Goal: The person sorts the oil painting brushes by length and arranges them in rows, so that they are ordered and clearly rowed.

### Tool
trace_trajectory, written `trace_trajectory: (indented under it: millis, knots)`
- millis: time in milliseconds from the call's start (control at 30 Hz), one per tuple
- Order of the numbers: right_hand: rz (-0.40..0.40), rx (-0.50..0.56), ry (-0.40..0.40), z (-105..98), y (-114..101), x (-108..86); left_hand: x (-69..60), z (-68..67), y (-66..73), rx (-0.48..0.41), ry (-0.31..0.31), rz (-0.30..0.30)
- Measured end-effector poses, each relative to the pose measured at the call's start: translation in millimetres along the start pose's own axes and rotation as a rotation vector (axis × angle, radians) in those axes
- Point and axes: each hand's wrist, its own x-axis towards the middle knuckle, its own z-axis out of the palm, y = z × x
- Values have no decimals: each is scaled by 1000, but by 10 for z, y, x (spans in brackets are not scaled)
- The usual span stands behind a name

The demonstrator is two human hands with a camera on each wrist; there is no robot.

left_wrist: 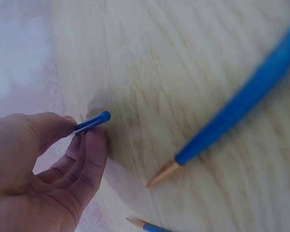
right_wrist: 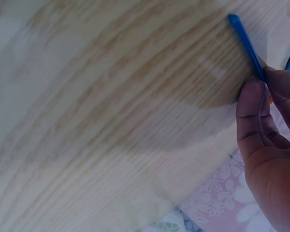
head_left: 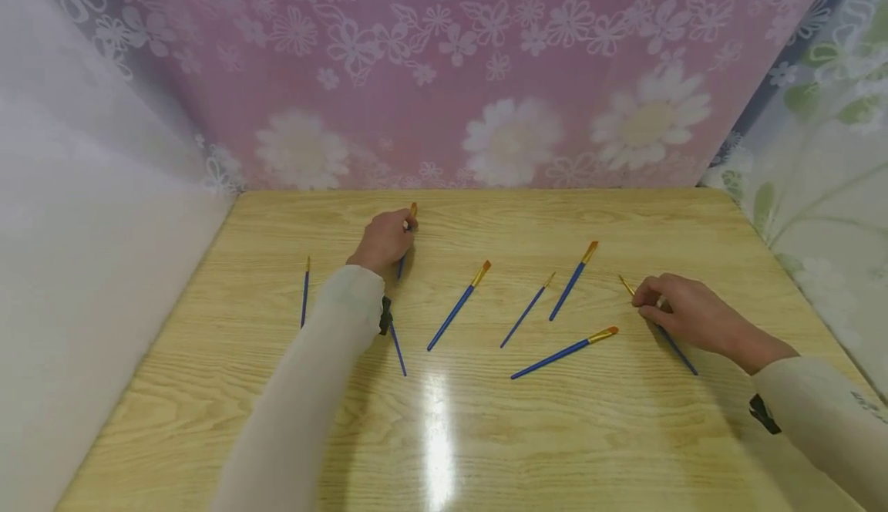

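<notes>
At the back left, my left hand [head_left: 388,237] pinches a blue brush [head_left: 401,267] whose orange tip shows above the fingers. The left wrist view shows the thumb and fingers of that hand [left_wrist: 53,164] around the blue handle [left_wrist: 97,121]. On the right side, my right hand [head_left: 687,313] pinches a thin blue brush [head_left: 676,352] with a gold ferrule, thumb against the fingers. In the right wrist view the handle [right_wrist: 246,43] points away from the fingertips of the hand [right_wrist: 270,130].
Between the hands lie several blue brushes, among them a wide one [head_left: 454,313], a thin one [head_left: 523,318] and one lying low [head_left: 562,356]. A thin brush [head_left: 305,296] and another [head_left: 398,346] flank the left sleeve. Flowered cloth [head_left: 416,96] hangs behind the wooden table [head_left: 555,450].
</notes>
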Motion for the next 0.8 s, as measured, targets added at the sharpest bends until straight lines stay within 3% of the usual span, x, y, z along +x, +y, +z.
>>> trace_trajectory:
  millis: [367, 800]
  knots:
    - [-6, 6, 2, -18, -17, 20, 1, 51, 68, -12, 13, -41]
    - [3, 15, -1, -6, 2, -5, -26, 65, 57, -23, 24, -2]
